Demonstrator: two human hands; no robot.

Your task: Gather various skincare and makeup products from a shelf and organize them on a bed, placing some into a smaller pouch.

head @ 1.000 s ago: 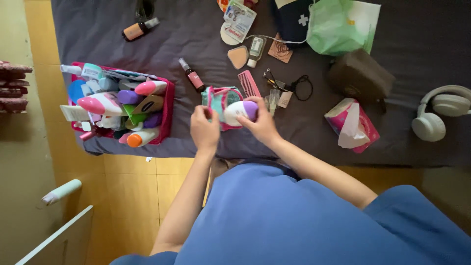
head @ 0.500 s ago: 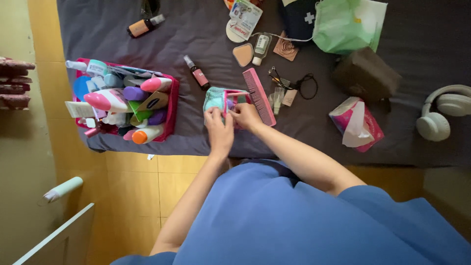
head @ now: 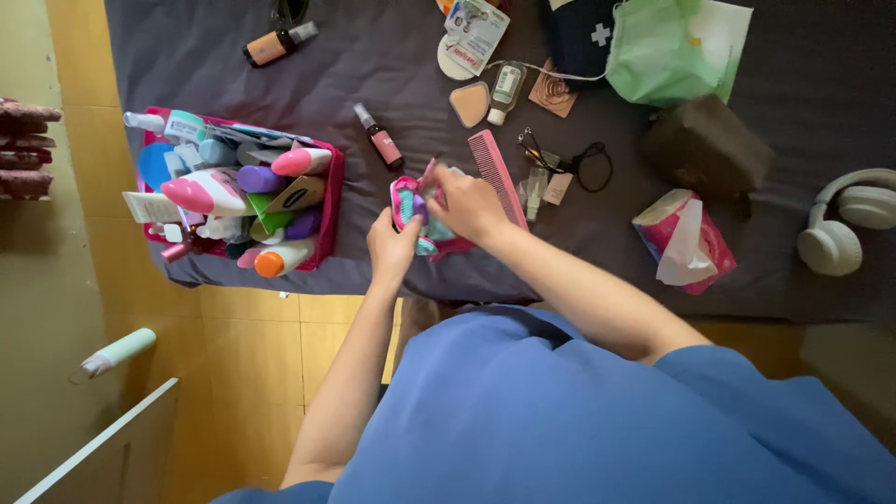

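Teal pouch (head: 417,207) now tipped upright

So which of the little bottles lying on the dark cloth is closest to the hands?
The dark spray bottle with the pink label, just up-left of the right hand. The orange bottle and clear bottle lie farther up.

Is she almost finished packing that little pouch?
Partly. Something purple already sits inside the small pink and teal pouch. The left hand holds the pouch at its lower end while the right hand works at its opening. The pink comb and small spray bottle lie loose on the dark cloth.
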